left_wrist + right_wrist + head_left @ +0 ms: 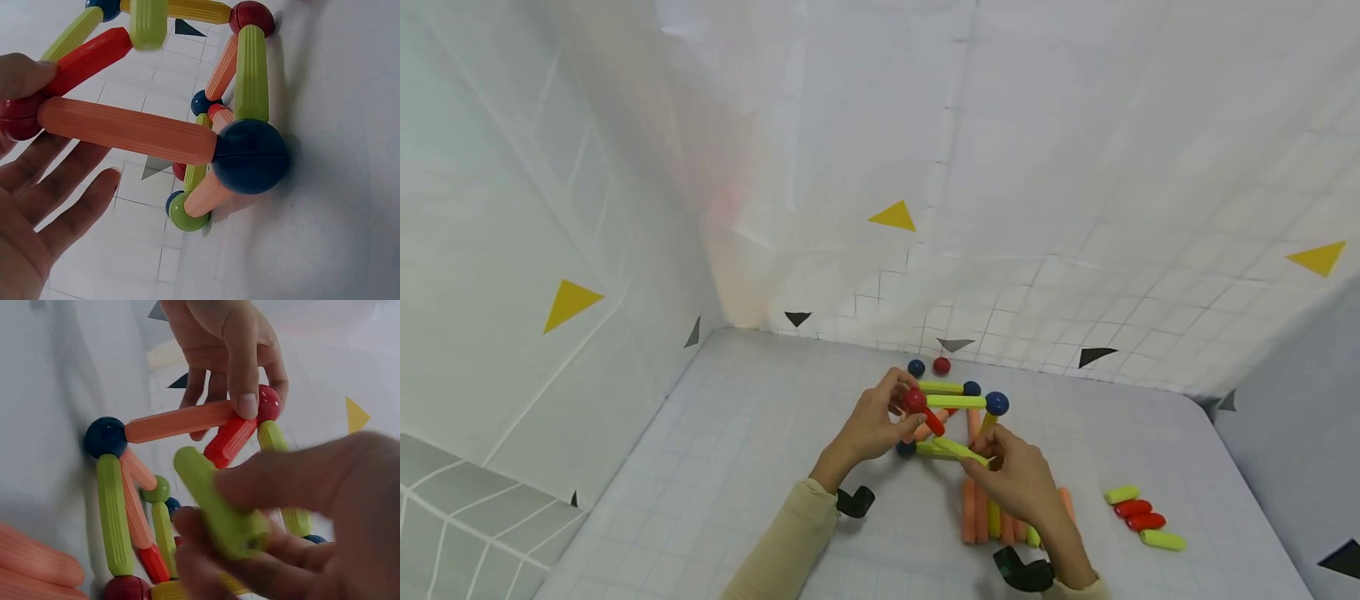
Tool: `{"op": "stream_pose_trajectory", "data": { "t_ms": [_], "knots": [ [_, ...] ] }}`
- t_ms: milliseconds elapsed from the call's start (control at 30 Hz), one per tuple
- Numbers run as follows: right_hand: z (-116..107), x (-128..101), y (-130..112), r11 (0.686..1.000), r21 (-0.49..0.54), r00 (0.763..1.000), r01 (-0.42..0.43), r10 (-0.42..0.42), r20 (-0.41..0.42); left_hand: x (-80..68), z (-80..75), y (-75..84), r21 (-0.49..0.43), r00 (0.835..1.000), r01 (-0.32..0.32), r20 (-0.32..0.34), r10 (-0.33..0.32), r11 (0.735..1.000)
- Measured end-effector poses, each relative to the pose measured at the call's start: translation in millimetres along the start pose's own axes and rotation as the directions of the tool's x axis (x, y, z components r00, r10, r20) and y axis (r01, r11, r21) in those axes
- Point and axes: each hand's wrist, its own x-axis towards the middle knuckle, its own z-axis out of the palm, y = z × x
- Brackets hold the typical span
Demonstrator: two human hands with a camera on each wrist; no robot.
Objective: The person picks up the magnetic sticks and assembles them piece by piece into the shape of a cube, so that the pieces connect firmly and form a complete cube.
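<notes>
A frame of ridged rods and balls stands on the table, with blue balls [997, 403] at some corners. My left hand [872, 425] pinches its red ball [269, 403] at an upper corner, thumb against a short red rod [94, 60] that juts from there. An orange rod [128, 128] runs from that ball down to a lower blue ball [250, 156]. In my right hand [1018, 475] is a loose yellow-green rod [215, 503], pinched between thumb and fingers. Its far end lies close to the red rod's tip; whether they touch I cannot tell.
A row of orange and yellow-green rods [970, 510] lies in front of the frame, partly under my right hand. Farther right lie short red rods [1146, 522] and yellow-green rods [1162, 540]. Behind the frame are a blue ball [916, 367] and a red ball [942, 366], near the wall.
</notes>
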Motion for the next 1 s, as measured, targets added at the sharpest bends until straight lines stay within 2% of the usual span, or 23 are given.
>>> {"op": "stream_pose_trajectory", "data": {
  "t_ms": [167,667,767,867,1000],
  "knots": [
    [1.0,2.1,5.9,1.0,-0.023,0.996,0.012,-0.01,0.09,-0.5,-0.3,-0.4,-0.007,1.0,0.002,-0.001,-0.002,1.0],
    [11.5,8.2,9.6,0.998,-0.035,0.995,-0.059,0.061,0.085,-0.7,-1.2,0.0,0.015,1.0,-0.019,0.004,0.019,1.0],
    [16.6,8.6,9.0,0.998,-0.04,0.998,-0.046,0.048,0.033,-0.5,-1.6,-1.1,0.017,0.999,-0.035,-0.002,0.035,0.999],
    [25.0,8.8,7.1,0.997,-0.077,0.997,-0.024,0.018,-0.068,-0.4,-2.1,-1.3,0.015,0.999,-0.038,-0.003,0.038,0.999],
    [40.3,10.4,4.1,0.994,-0.108,0.975,0.009,-0.032,-0.219,-0.5,-3.0,-1.5,-0.001,0.999,-0.037,-0.001,0.037,0.999]
  ]
}}
